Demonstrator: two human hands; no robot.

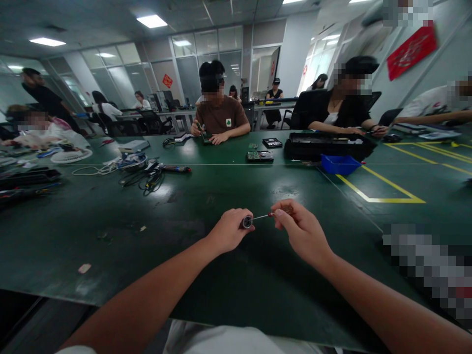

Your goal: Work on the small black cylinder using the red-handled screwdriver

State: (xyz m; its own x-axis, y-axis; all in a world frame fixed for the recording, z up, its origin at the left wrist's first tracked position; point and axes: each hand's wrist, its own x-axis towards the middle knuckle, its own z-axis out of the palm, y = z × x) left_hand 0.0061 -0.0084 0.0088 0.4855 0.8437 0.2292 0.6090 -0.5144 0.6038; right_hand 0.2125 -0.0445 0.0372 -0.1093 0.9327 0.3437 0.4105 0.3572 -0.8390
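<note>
My left hand [233, 230] is closed around a dark cylindrical part [246, 222], whose round open end faces me and to the right. Most of its body is hidden by my fingers. In my right hand [300, 226] is a screwdriver [272, 214] with a thin metal shaft and a reddish-brown handle. Its shaft points left, and the tip meets the rim or mouth of the cylindrical part; whether it sits on a screw is too small to tell. Both hands are above the green table [206, 196].
Tangled cables [149, 177] lie at left centre. Further off are a hard drive [260, 156], another drive [272, 142], a blue tray [339, 164] and a long black housing [328, 146]. A person [223, 113] sits opposite, handling a green board. Yellow tape [396, 200] marks the right.
</note>
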